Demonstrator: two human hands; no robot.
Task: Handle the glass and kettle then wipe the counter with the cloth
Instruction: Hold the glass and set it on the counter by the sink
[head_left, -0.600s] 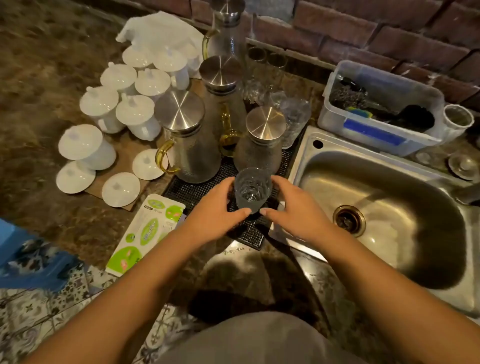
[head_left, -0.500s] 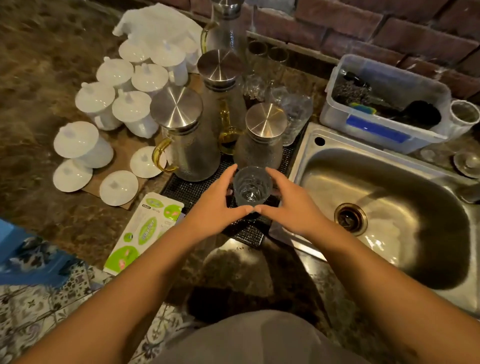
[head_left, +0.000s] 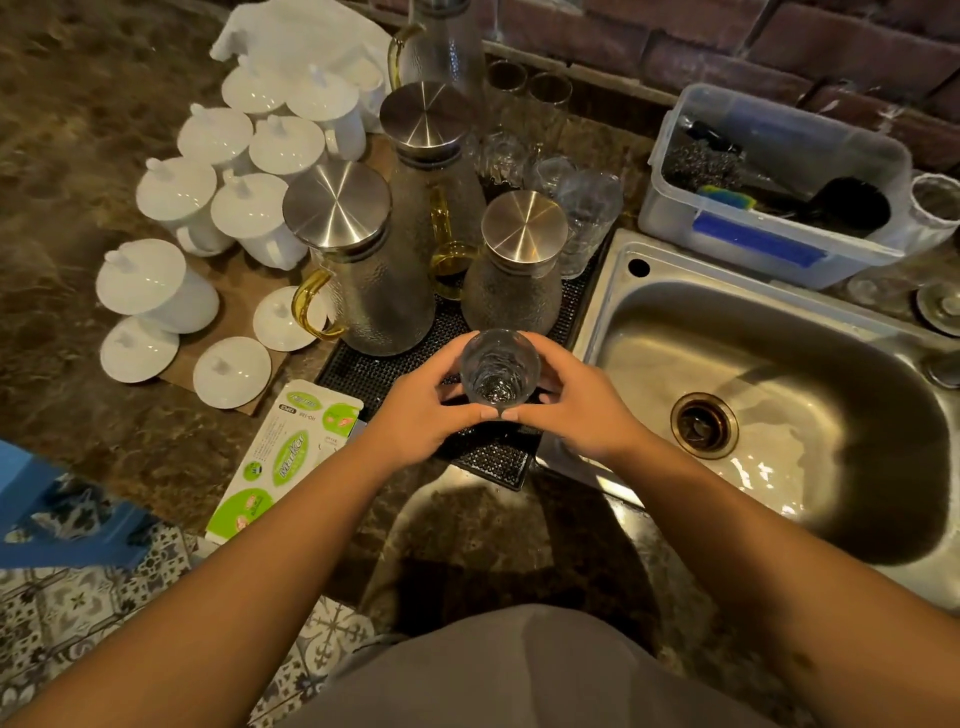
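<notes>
A small clear glass (head_left: 498, 371) stands upright above the black drain mat (head_left: 374, 371), cupped between both hands. My left hand (head_left: 423, 410) wraps its left side and my right hand (head_left: 582, 402) its right side, fingertips meeting in front. Just behind the glass stand three textured glass kettles with steel lids: a large one with a yellow handle (head_left: 358, 260), a tall one (head_left: 431, 171) and a short one (head_left: 514, 265). A white cloth (head_left: 306, 36) lies at the back left of the brown marble counter (head_left: 67, 130).
A steel sink (head_left: 779, 395) lies to the right, with a plastic tub of scrubbers (head_left: 774, 182) behind it. Several white lidded mugs (head_left: 249, 150) and loose lids crowd the left counter. More glasses (head_left: 587, 218) stand behind the kettles. A green-and-white packet (head_left: 283, 457) lies near the counter's front edge.
Both hands have closed in tighter round the glass, fingertips now touching in front of it. The glass sits slightly higher in view and nearer the short kettle.
</notes>
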